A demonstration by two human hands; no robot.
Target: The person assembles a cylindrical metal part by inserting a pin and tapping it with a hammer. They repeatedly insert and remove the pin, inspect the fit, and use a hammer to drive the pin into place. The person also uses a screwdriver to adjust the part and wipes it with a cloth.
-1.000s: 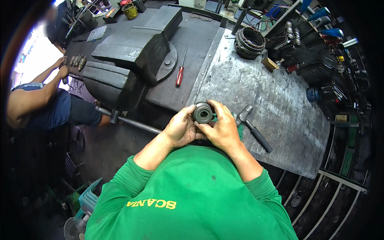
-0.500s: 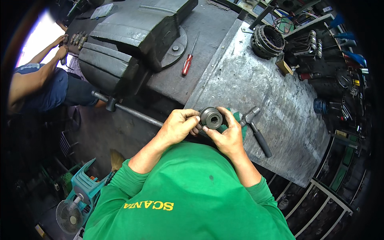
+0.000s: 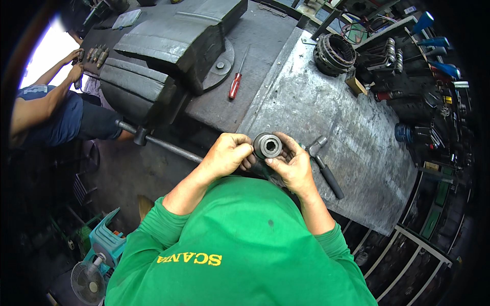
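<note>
Since half a second ago, the ring [image 3: 261,148] has tipped so that its open face points more squarely up, and the right hand [image 3: 297,169] shows more of its fingers around the upper edge. It is the right hand that holds the ring, with the thumb at its 6 o'clock and fingers from about 1 to 3 o'clock. At 9 o'clock the left hand [image 3: 224,153] is curled, its thumb touching or just beside the ring; whether it really grips, I cannot tell. So the ring is between the two hands, in front of the green shirt [image 3: 240,229], by the near edge of the surface [image 3: 357,137]. As I judge, the step in hand is turning the ring to look it over, and a next move would call for steady support from the right hand while the left fingers find their place on the rim. Otherwise little differs from the earlier frame; the whole view has only slid slightly. From the ring, the hammer [image 3: 329,178] lies between 3 and 4 o'clock, the screwdriver [image 3: 235,87] near 11, the vise [image 3: 163,53] between 10 and 11.
</note>
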